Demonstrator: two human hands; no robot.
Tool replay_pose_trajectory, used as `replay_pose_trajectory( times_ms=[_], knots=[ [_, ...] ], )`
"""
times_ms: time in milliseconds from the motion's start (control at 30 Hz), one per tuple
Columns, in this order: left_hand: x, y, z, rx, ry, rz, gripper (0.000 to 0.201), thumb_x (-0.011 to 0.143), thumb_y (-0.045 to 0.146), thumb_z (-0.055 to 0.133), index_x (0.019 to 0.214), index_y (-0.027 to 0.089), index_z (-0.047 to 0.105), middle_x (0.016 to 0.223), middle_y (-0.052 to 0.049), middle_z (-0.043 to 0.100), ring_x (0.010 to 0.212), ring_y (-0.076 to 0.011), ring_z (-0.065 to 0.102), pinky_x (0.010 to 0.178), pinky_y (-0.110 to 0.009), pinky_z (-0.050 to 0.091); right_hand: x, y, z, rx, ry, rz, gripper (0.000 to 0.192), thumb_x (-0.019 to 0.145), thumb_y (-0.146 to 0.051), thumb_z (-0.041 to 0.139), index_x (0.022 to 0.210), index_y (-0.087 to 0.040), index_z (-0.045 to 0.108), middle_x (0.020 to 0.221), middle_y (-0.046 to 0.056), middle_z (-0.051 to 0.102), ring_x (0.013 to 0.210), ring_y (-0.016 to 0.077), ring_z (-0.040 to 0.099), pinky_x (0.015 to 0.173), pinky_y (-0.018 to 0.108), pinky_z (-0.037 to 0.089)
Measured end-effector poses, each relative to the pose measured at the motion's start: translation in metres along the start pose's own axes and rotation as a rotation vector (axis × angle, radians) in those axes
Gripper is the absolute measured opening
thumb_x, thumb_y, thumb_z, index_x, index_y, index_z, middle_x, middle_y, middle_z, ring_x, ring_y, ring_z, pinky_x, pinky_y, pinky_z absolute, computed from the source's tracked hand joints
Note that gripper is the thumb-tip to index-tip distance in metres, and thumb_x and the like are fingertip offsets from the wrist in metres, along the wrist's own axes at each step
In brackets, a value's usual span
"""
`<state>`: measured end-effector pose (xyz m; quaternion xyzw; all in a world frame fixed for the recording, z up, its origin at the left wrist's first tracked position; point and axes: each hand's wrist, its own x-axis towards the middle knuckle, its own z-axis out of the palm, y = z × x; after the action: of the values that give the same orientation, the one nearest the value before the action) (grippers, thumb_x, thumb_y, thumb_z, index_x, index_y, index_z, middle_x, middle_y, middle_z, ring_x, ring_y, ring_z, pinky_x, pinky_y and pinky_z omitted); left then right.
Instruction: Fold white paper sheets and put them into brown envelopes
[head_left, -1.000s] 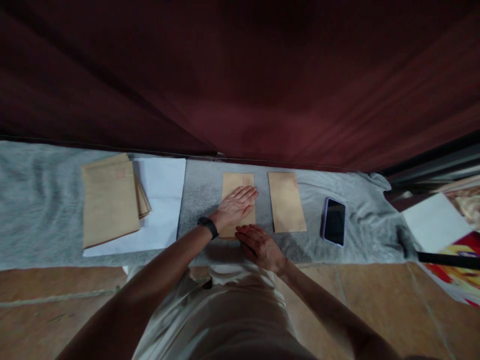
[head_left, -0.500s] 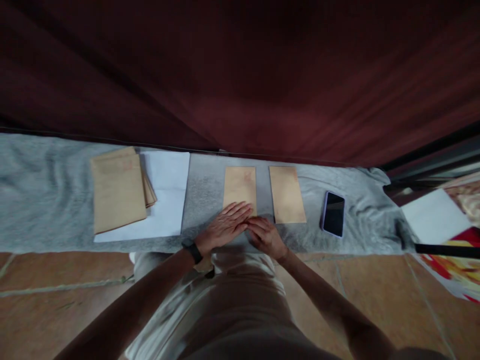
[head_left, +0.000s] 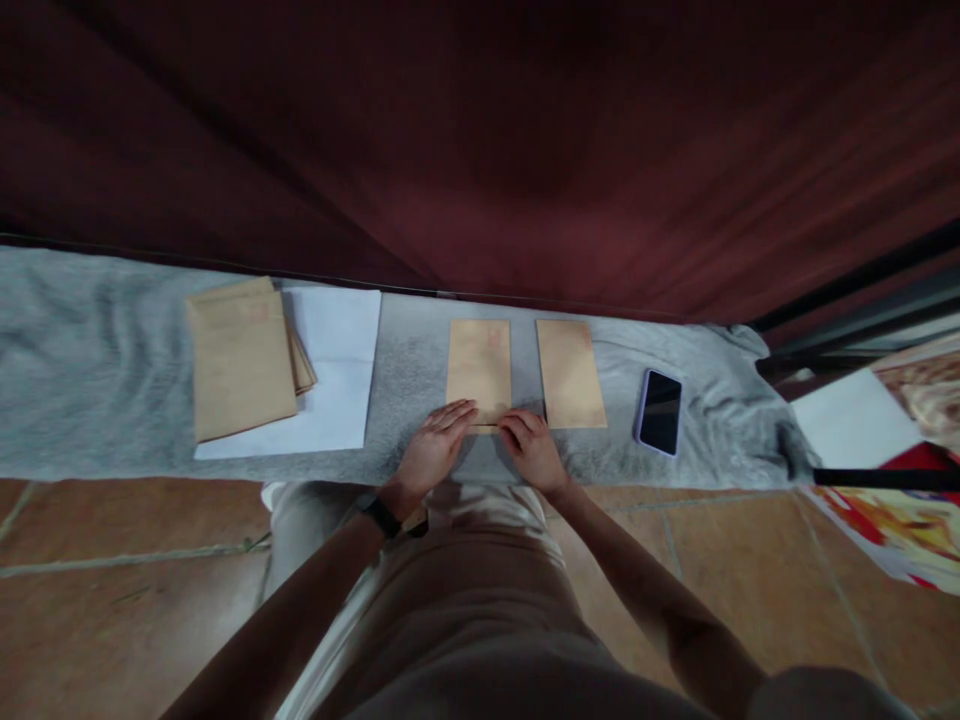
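Floor: orange-brown tiled floor [head_left: 127,560] fills the near ground at 6 o'clock, under the person's light trousers [head_left: 480,600].
Left hand: the left hand [head_left: 431,450], with a dark wristband [head_left: 381,517], lies flat and unclenched, fingertips touching the near left corner of the middle envelope.
Right hand: the right hand [head_left: 534,450] is loosely curled, fingertips pressing the near right corner of the same envelope; it grips nothing.
Middle envelope: a tan envelope [head_left: 480,368] lies flat on the cloth at 12 o'clock from the hands, long side pointing away.
Surface: a grey felt-like cloth [head_left: 90,360] runs as a band from 9 to 3 o'clock, rumpled at its right end.
Second envelope: another tan envelope [head_left: 570,373] lies just beside the first, at 1 o'clock, apart from it.
Phone: a dark-screened phone [head_left: 660,412] rests at 2 o'clock.
Stack: a stack of tan envelopes [head_left: 241,355] sits at 10 o'clock, partly on a white sheet [head_left: 337,370].
Right edge: at 3 o'clock, white paper [head_left: 855,425] and a colourful print [head_left: 900,520].
Far: a dark red curtain [head_left: 480,150] closes the view at 12 o'clock.
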<state>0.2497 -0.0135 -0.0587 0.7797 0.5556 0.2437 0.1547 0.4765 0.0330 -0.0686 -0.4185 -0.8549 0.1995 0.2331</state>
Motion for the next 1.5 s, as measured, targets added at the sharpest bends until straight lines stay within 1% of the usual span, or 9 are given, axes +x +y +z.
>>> replay_pose_trajectory(
  times_ms=[167, 300, 400, 667, 833, 967, 1267, 1367, 1500],
  knots=[
    [0.001, -0.002, 0.002, 0.000, 0.016, 0.005, 0.041, 0.103, 0.018, 0.040, 0.138, 0.021, 0.060, 0.143, -0.008, 0.064, 0.139, -0.0208, 0.054, 0.116, -0.044, 0.047, -0.004, -0.017, 0.000, -0.056, 0.024, -0.010, 0.032, 0.105, -0.023, 0.045, 0.128, -0.020, 0.067, 0.131, 0.011, 0.067, 0.121, 0.0258, 0.061, 0.108, 0.046, 0.049],
    [0.001, -0.003, 0.001, 0.002, 0.006, 0.010, 0.044, 0.099, 0.013, 0.042, 0.139, 0.020, 0.060, 0.144, -0.010, 0.063, 0.138, -0.0212, 0.055, 0.116, -0.044, 0.047, -0.017, -0.049, 0.022, -0.050, -0.047, -0.116, 0.045, 0.104, -0.027, 0.045, 0.148, -0.016, 0.052, 0.150, 0.013, 0.056, 0.141, 0.0249, 0.049, 0.121, 0.047, 0.041],
    [0.000, -0.003, 0.001, 0.016, -0.001, 0.000, 0.045, 0.098, 0.012, 0.042, 0.139, 0.018, 0.059, 0.145, -0.010, 0.062, 0.139, -0.0215, 0.054, 0.117, -0.044, 0.046, -0.026, -0.067, 0.038, -0.136, -0.053, -0.071, 0.058, 0.103, -0.035, 0.051, 0.156, -0.013, 0.041, 0.157, 0.016, 0.049, 0.147, 0.0289, 0.044, 0.124, 0.051, 0.035],
    [-0.010, -0.006, 0.007, 0.110, 0.159, -0.063, 0.045, 0.101, 0.017, 0.040, 0.144, 0.021, 0.054, 0.148, -0.011, 0.060, 0.140, -0.0251, 0.052, 0.115, -0.049, 0.047, -0.036, -0.051, 0.027, -0.222, 0.021, -0.022, 0.065, 0.102, -0.033, 0.052, 0.160, -0.010, 0.033, 0.159, 0.018, 0.045, 0.149, 0.0303, 0.041, 0.122, 0.053, 0.039],
    [-0.012, -0.001, 0.009, 0.160, 0.289, -0.199, 0.044, 0.103, 0.028, 0.043, 0.147, 0.023, 0.048, 0.139, -0.014, 0.064, 0.129, -0.0295, 0.060, 0.106, -0.050, 0.051, -0.040, -0.043, 0.026, -0.255, 0.076, -0.026, 0.064, 0.102, -0.032, 0.049, 0.159, -0.007, 0.034, 0.156, 0.021, 0.048, 0.147, 0.0320, 0.044, 0.120, 0.055, 0.041],
    [-0.009, 0.008, 0.010, 0.215, 0.339, -0.306, 0.045, 0.102, 0.028, 0.045, 0.146, 0.019, 0.048, 0.122, -0.016, 0.066, 0.110, -0.0316, 0.064, 0.093, -0.049, 0.054, -0.035, -0.050, 0.029, -0.304, 0.093, 0.014, 0.060, 0.100, -0.031, 0.051, 0.154, -0.007, 0.044, 0.153, 0.020, 0.052, 0.144, 0.0314, 0.047, 0.121, 0.052, 0.040],
    [0.011, 0.033, -0.002, 0.119, 0.162, -0.564, 0.060, 0.093, 0.019, 0.060, 0.150, 0.016, 0.042, 0.123, -0.015, 0.062, 0.111, -0.0285, 0.064, 0.094, -0.039, 0.055, -0.010, -0.077, 0.027, -0.487, -0.049, 0.173, 0.053, 0.094, -0.022, 0.056, 0.140, 0.004, 0.058, 0.147, 0.028, 0.055, 0.136, 0.0344, 0.056, 0.117, 0.046, 0.041],
    [0.017, 0.033, -0.007, 0.050, 0.108, -0.671, 0.067, 0.092, 0.024, 0.063, 0.153, 0.017, 0.037, 0.123, -0.016, 0.064, 0.103, -0.0286, 0.069, 0.087, -0.039, 0.056, -0.005, -0.080, 0.028, -0.529, -0.058, 0.171, 0.050, 0.094, -0.019, 0.055, 0.137, 0.006, 0.060, 0.143, 0.031, 0.057, 0.131, 0.0354, 0.060, 0.114, 0.046, 0.044],
    [0.025, 0.022, -0.014, -0.133, 0.110, -0.763, 0.070, 0.083, 0.022, 0.072, 0.146, 0.016, 0.042, 0.117, -0.015, 0.069, 0.104, -0.0291, 0.070, 0.088, -0.039, 0.055, -0.002, -0.079, 0.027, -0.549, -0.057, 0.144, 0.048, 0.095, -0.021, 0.054, 0.135, 0.005, 0.061, 0.138, 0.032, 0.061, 0.126, 0.0353, 0.063, 0.110, 0.047, 0.047]
  ],
)
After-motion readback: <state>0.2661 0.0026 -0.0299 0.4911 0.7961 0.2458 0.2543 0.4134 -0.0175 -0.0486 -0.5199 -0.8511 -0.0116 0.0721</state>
